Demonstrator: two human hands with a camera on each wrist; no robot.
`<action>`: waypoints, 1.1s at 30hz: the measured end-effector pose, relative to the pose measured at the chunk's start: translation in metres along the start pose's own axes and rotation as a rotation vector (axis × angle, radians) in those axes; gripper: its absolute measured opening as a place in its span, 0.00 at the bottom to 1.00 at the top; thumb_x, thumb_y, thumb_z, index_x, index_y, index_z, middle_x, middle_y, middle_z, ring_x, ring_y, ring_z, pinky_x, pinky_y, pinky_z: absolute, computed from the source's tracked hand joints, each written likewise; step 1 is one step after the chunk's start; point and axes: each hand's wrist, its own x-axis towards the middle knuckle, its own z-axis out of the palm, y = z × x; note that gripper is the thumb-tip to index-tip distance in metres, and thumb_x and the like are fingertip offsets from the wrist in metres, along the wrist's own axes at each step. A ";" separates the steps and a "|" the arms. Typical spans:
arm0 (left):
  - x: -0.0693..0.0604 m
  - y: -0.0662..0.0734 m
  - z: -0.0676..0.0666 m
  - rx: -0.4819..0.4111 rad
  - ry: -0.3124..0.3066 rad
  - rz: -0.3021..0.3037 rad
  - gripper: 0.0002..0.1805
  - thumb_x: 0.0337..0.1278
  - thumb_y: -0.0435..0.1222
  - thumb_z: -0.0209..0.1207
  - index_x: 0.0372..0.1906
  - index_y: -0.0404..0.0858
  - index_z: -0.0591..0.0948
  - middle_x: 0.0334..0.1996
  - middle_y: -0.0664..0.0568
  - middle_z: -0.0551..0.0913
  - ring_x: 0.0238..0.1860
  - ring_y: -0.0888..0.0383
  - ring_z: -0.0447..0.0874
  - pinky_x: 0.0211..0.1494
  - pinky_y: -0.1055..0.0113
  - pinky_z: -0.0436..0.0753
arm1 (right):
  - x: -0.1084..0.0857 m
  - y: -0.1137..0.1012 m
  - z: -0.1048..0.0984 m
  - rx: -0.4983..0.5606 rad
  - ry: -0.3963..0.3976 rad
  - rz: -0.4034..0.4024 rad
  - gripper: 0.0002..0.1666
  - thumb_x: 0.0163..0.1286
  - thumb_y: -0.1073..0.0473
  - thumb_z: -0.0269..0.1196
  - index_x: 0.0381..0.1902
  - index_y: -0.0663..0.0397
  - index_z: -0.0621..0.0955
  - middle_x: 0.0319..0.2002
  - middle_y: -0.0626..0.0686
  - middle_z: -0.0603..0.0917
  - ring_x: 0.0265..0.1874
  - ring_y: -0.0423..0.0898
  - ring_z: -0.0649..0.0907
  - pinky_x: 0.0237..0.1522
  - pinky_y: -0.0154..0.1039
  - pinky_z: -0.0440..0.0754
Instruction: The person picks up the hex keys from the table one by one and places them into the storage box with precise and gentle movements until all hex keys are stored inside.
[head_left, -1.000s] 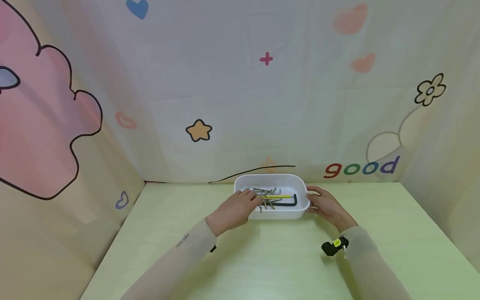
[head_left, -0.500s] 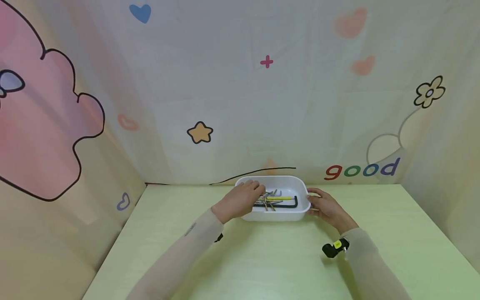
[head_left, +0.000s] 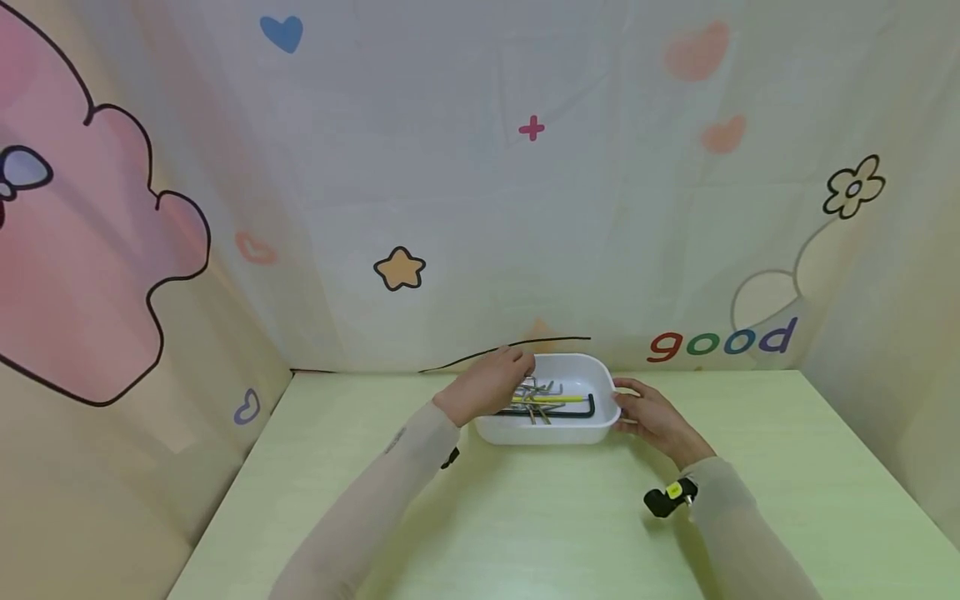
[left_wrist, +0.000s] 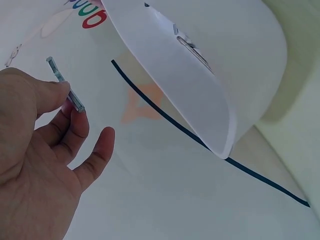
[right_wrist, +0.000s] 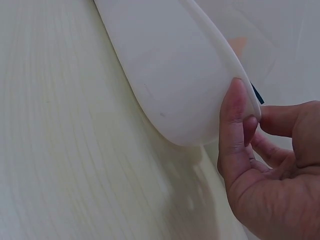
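A white plastic tray (head_left: pixel 551 434) stands on the table near the back curtain. Inside it lie several silver hex keys (head_left: pixel 553 389), a large black hex key (head_left: pixel 592 406) and a thin yellow rod (head_left: pixel 568 399). My left hand (head_left: pixel 486 385) is raised over the tray's left end. In the left wrist view, its thumb and finger pinch a small silver hex key (left_wrist: pixel 75 99), held apart from the tray. At the opposite end, my right hand (head_left: pixel 654 417) grips the tray's rim, thumb and fingers on either side of it, seen closely in the right wrist view.
The pale green table (head_left: pixel 547 525) extends in front of the tray and to both sides. Behind it hangs a printed curtain (head_left: pixel 480 208), which also closes off the left and right. A small black camera (head_left: pixel 660 502) sits at the right wrist.
My left hand has risen from among the contents at the tray's left end, moving up and slightly right with the small hex key. My right hand has kept its hold on the rim.
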 end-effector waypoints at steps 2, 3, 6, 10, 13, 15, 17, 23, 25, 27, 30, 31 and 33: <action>0.003 -0.001 -0.001 -0.009 -0.012 -0.002 0.09 0.73 0.33 0.49 0.51 0.42 0.76 0.44 0.54 0.80 0.44 0.58 0.77 0.51 0.70 0.80 | 0.000 0.000 0.000 -0.002 0.004 0.001 0.31 0.78 0.57 0.50 0.74 0.56 0.57 0.57 0.59 0.74 0.40 0.44 0.79 0.40 0.32 0.86; 0.005 -0.002 -0.001 -0.017 -0.016 -0.002 0.08 0.73 0.33 0.48 0.51 0.42 0.76 0.44 0.54 0.80 0.44 0.58 0.78 0.51 0.70 0.80 | 0.000 0.000 0.000 -0.003 0.008 0.001 0.31 0.78 0.57 0.50 0.74 0.56 0.58 0.57 0.58 0.74 0.40 0.44 0.79 0.40 0.32 0.86; 0.009 -0.004 0.000 -0.038 -0.023 -0.010 0.08 0.74 0.33 0.48 0.50 0.41 0.76 0.43 0.54 0.80 0.45 0.57 0.78 0.51 0.69 0.81 | 0.000 0.000 0.001 -0.006 0.007 -0.005 0.31 0.78 0.57 0.50 0.74 0.56 0.57 0.57 0.58 0.74 0.40 0.44 0.79 0.40 0.32 0.86; 0.016 -0.008 0.001 -0.060 -0.056 -0.040 0.08 0.75 0.36 0.48 0.50 0.42 0.75 0.44 0.54 0.80 0.46 0.57 0.78 0.51 0.68 0.81 | 0.001 0.000 0.001 -0.005 0.006 -0.004 0.31 0.78 0.57 0.50 0.74 0.56 0.57 0.57 0.58 0.74 0.40 0.43 0.79 0.40 0.33 0.86; 0.023 -0.009 0.000 -0.103 -0.088 -0.071 0.08 0.75 0.37 0.47 0.51 0.43 0.75 0.46 0.54 0.80 0.46 0.57 0.77 0.51 0.67 0.80 | 0.001 0.000 -0.001 -0.008 0.011 0.001 0.31 0.78 0.56 0.51 0.74 0.55 0.58 0.58 0.59 0.73 0.41 0.44 0.79 0.40 0.33 0.86; 0.028 -0.010 -0.001 -0.141 -0.104 -0.094 0.09 0.75 0.37 0.47 0.51 0.43 0.75 0.47 0.54 0.80 0.47 0.57 0.76 0.52 0.66 0.80 | 0.001 0.000 -0.002 -0.015 0.011 -0.004 0.31 0.78 0.56 0.50 0.75 0.55 0.57 0.59 0.60 0.72 0.42 0.44 0.79 0.40 0.33 0.86; 0.032 -0.011 -0.001 -0.174 -0.123 -0.116 0.08 0.75 0.36 0.48 0.52 0.44 0.74 0.48 0.55 0.79 0.48 0.57 0.76 0.53 0.66 0.80 | 0.002 0.000 -0.003 -0.016 0.014 -0.009 0.31 0.79 0.56 0.50 0.74 0.55 0.57 0.60 0.61 0.72 0.41 0.44 0.79 0.40 0.33 0.86; 0.041 -0.015 0.009 -0.226 -0.207 -0.160 0.07 0.74 0.33 0.48 0.50 0.44 0.73 0.46 0.54 0.79 0.47 0.58 0.76 0.50 0.66 0.80 | 0.003 0.001 -0.003 -0.007 0.016 0.001 0.31 0.78 0.57 0.50 0.74 0.55 0.58 0.59 0.59 0.71 0.41 0.44 0.79 0.40 0.33 0.86; 0.043 -0.017 0.013 -0.235 -0.221 -0.169 0.08 0.73 0.32 0.48 0.51 0.43 0.73 0.45 0.53 0.79 0.47 0.58 0.76 0.50 0.66 0.80 | 0.003 0.001 -0.003 -0.007 0.018 0.007 0.31 0.78 0.57 0.50 0.75 0.55 0.57 0.59 0.59 0.70 0.41 0.44 0.78 0.40 0.33 0.86; 0.045 -0.020 0.018 -0.242 -0.223 -0.177 0.08 0.73 0.32 0.48 0.50 0.42 0.74 0.44 0.53 0.79 0.46 0.58 0.77 0.50 0.66 0.81 | 0.003 0.001 -0.003 -0.001 0.029 0.016 0.30 0.78 0.57 0.50 0.74 0.54 0.58 0.60 0.59 0.70 0.41 0.44 0.78 0.40 0.32 0.86; 0.046 -0.022 0.023 -0.256 -0.217 -0.191 0.09 0.73 0.32 0.48 0.51 0.40 0.75 0.43 0.52 0.81 0.44 0.59 0.78 0.49 0.67 0.81 | 0.003 0.001 -0.002 0.005 0.024 0.014 0.31 0.78 0.57 0.50 0.75 0.54 0.58 0.60 0.60 0.70 0.41 0.44 0.78 0.40 0.33 0.86; 0.046 -0.023 0.025 -0.263 -0.219 -0.198 0.09 0.73 0.32 0.49 0.51 0.40 0.76 0.43 0.52 0.81 0.43 0.59 0.78 0.48 0.67 0.82 | 0.003 0.001 -0.002 0.007 0.022 0.014 0.31 0.78 0.57 0.50 0.75 0.54 0.57 0.60 0.60 0.71 0.41 0.44 0.78 0.40 0.33 0.86; 0.046 -0.024 0.027 -0.285 -0.230 -0.209 0.09 0.73 0.33 0.48 0.51 0.39 0.76 0.42 0.52 0.82 0.41 0.60 0.78 0.45 0.68 0.82 | 0.003 0.001 -0.001 0.013 0.025 0.017 0.31 0.78 0.57 0.51 0.74 0.54 0.58 0.59 0.59 0.72 0.40 0.44 0.78 0.40 0.33 0.86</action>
